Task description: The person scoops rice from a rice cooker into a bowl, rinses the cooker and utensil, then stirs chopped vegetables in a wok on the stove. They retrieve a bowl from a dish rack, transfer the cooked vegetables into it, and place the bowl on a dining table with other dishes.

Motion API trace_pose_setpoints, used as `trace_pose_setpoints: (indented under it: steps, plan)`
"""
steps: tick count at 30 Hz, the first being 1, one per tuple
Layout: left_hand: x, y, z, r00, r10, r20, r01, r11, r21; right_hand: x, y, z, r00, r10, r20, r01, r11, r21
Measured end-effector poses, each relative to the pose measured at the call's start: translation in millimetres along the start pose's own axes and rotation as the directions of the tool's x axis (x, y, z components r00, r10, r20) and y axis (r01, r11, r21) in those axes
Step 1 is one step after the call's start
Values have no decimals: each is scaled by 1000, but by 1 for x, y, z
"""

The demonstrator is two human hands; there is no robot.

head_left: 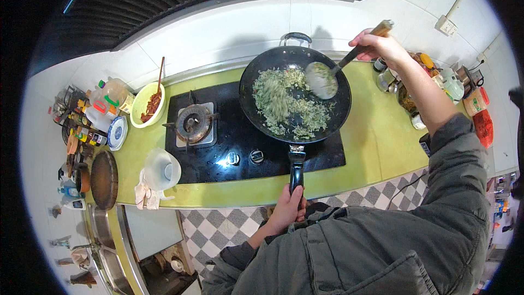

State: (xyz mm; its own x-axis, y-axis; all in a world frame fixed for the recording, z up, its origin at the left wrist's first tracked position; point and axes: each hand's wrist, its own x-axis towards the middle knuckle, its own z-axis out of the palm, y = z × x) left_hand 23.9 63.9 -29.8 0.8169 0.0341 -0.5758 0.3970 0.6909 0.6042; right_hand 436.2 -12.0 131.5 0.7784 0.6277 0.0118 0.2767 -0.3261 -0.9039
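Observation:
A black wok (pixel 339 110) sits over the right side of the cooktop, holding loose fried rice (pixel 273 95) flecked with green; part of the rice is smeared by motion. My left hand (pixel 288 207) is closed round the wok's long black handle (pixel 296 166), at the end near my body. Up at the right, my right hand (pixel 379 46) grips the wooden handle of a wok spatula (pixel 322 81). Its broad, rounded metal blade is tilted inside the wok, at the right edge of the rice, with some food stuck on it.
Left of the wok are a bare gas burner (pixel 194 123) and two knobs. A yellow bowl (pixel 155 110) holds reddish-brown food and a wooden stick. Nearby stand a translucent bowl (pixel 162 169), a cloth (pixel 147 191), a round wooden board (pixel 103 179) and bottles. Jars (pixel 406 98) crowd the right counter.

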Motion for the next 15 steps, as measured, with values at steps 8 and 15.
trace_pose_setpoints:
  steps: [8, 15]
  plan:
    - [-3, 5, 5, 999, -8, -42, 11, 997, 71, -20, 6, 76, 771, -503, 390, 439, 864, 246]
    - [-3, 6, 4, 999, -16, -31, 18, 997, 71, -150, -50, 64, 296, -419, 858, 929, 334, -157]
